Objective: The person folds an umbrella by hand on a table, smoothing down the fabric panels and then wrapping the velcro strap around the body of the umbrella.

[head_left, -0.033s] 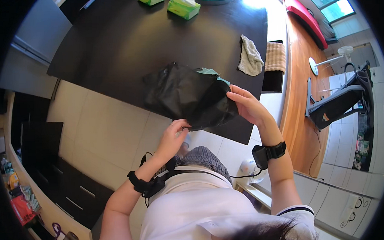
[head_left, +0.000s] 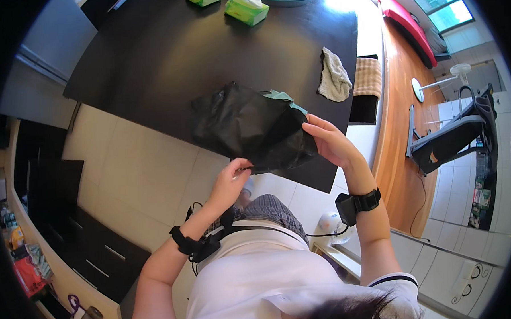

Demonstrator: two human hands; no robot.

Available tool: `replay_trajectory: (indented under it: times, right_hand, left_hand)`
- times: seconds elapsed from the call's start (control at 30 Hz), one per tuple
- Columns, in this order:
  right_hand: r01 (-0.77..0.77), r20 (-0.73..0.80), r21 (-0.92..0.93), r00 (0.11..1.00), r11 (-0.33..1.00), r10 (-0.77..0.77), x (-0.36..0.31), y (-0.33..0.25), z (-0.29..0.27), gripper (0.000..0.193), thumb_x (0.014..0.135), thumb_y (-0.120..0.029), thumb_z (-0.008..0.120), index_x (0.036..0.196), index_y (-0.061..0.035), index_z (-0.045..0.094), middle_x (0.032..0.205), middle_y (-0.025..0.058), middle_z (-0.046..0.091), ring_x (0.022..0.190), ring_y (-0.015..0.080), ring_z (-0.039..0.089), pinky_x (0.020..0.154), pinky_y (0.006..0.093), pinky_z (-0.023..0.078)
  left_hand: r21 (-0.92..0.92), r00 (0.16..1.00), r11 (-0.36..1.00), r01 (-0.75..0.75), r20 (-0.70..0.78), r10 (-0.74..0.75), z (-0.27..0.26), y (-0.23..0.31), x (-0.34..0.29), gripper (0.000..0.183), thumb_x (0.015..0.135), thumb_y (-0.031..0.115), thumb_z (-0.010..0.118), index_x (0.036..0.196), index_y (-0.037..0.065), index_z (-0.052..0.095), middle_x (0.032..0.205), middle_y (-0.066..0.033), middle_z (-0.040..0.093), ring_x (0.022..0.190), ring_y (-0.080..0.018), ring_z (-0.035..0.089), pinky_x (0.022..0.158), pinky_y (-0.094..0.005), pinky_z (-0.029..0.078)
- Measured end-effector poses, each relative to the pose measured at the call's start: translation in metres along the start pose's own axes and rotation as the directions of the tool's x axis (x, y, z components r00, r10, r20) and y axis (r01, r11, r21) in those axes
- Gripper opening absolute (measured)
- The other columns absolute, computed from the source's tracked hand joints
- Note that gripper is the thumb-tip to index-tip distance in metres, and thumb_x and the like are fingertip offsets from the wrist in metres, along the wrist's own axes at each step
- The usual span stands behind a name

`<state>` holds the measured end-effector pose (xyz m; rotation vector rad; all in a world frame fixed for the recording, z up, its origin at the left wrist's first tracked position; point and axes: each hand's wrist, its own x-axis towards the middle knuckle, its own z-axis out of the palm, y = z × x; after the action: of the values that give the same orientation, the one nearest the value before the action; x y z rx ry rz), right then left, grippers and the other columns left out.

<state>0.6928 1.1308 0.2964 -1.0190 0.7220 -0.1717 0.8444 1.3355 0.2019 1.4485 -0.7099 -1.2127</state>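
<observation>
I hold a black bag (head_left: pixel 242 123) at the near edge of the tabletop (head_left: pixel 165 55), toward its near right corner. The bag is thin, creased and slightly shiny; part of it spreads over the tabletop and its lower side reaches past the near edge. My left hand (head_left: pixel 228 182) pinches the bag's lower rim between thumb and bent fingers, just off that edge. My right hand (head_left: pixel 333 142) has the bag's right side at its fingertips, the palm partly open; how firmly the thumb presses I cannot tell. Along the bag's upper right border a pale green strip (head_left: pixel 285 97) shows, and I cannot tell whether it belongs to the bag.

Near the right edge of the tabletop, well apart from the bag, lies a crumpled light cloth (head_left: pixel 334 76). Close to the far edge sit two green tissue packs (head_left: pixel 247 11), the nearer one with a white tissue standing out of its top. Just beyond the right edge is a brown striped towel (head_left: pixel 367 77). Farther right stand a white fan (head_left: pixel 460 69) and a treadmill (head_left: pixel 451 131).
</observation>
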Motion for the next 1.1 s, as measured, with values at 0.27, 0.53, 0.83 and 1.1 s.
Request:
replay_trajectory:
  times: [0.27,0.53,0.83,1.1]
  right_hand:
    - [0.007,0.1,-0.048,0.995,0.999,-0.002,0.004,0.002,0.001,0.039,0.088,-0.012,0.055,0.124,-0.0012,0.046,0.116,0.0028,0.055,0.103,0.0094,0.052,0.088,0.0242,0.041]
    - [0.043,0.056,-0.056,0.998,0.997,-0.04,0.0,-0.001,0.008,0.038,0.087,-0.012,0.055,0.123,-0.0026,0.047,0.114,0.0028,0.056,0.104,0.0093,0.051,0.09,0.0238,0.039]
    - [0.058,0.031,-0.252,0.998,0.966,-0.051,0.009,0.003,-0.007,0.009,0.086,-0.011,0.059,0.085,-0.0083,0.05,0.076,-0.0052,0.055,0.07,0.0011,0.051,0.063,0.0156,0.039]
    - [0.272,-0.039,-0.57,0.933,0.775,-0.356,0.03,-0.001,-0.012,0.016,0.082,-0.011,0.062,0.089,-0.0053,0.048,0.073,-0.0033,0.052,0.068,0.004,0.046,0.06,0.0187,0.036]
  left_hand:
    - [-0.294,0.936,0.891,0.345,0.173,-0.305,0.015,0.005,0.011,0.024,0.091,0.028,0.047,0.097,0.005,0.053,0.092,-0.002,0.055,0.093,-0.0107,0.05,0.085,-0.0246,0.036]
    - [-0.387,0.881,0.797,0.464,0.297,-0.369,0.014,0.013,0.019,0.024,0.083,0.03,0.064,0.088,0.008,0.055,0.083,0.0005,0.056,0.08,-0.008,0.049,0.076,-0.023,0.038]
    - [-0.47,0.946,0.824,0.316,0.096,-0.308,0.006,0.015,0.014,0.031,0.081,0.037,0.066,0.079,0.009,0.053,0.076,0.0022,0.05,0.071,-0.0064,0.042,0.068,-0.0221,0.035]
    - [-0.159,0.968,0.97,0.186,-0.142,-0.209,-0.03,-0.022,0.003,0.031,0.081,0.034,0.065,0.083,0.006,0.052,0.078,-0.0013,0.051,0.073,-0.0072,0.045,0.061,-0.0254,0.039]
